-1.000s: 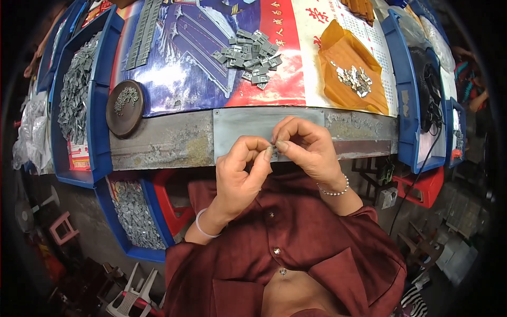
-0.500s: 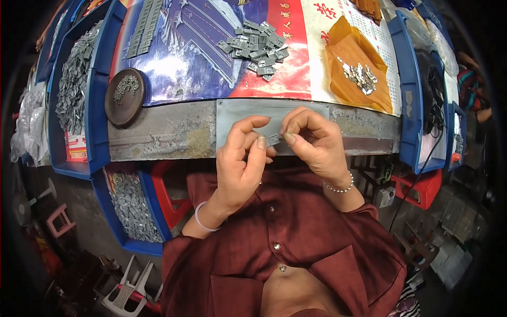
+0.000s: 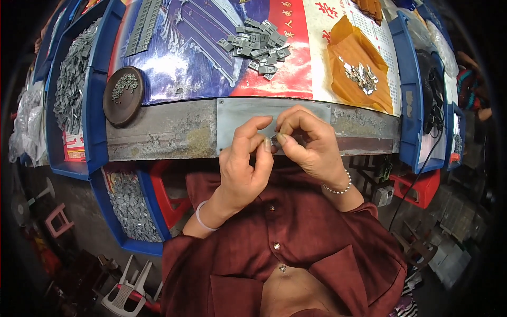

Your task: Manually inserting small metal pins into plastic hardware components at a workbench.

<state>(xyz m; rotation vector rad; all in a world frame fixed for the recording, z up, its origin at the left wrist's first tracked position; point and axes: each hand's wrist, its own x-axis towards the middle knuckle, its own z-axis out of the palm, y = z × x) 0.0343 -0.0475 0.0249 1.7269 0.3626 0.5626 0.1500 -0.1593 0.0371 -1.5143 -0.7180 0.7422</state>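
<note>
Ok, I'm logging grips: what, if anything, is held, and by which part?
A small grey piece, mostly hidden, at the fingertips of the left hand and right hand; which part is gripped cannot be told.

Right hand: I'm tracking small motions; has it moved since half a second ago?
Yes: against the grey plate, the right hand has shifted slightly left, toward the left hand.

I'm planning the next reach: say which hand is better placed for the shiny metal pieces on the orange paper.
Probably the right hand: it is nearer the metal pieces, which lie on its side; the left hand is farther.
</note>
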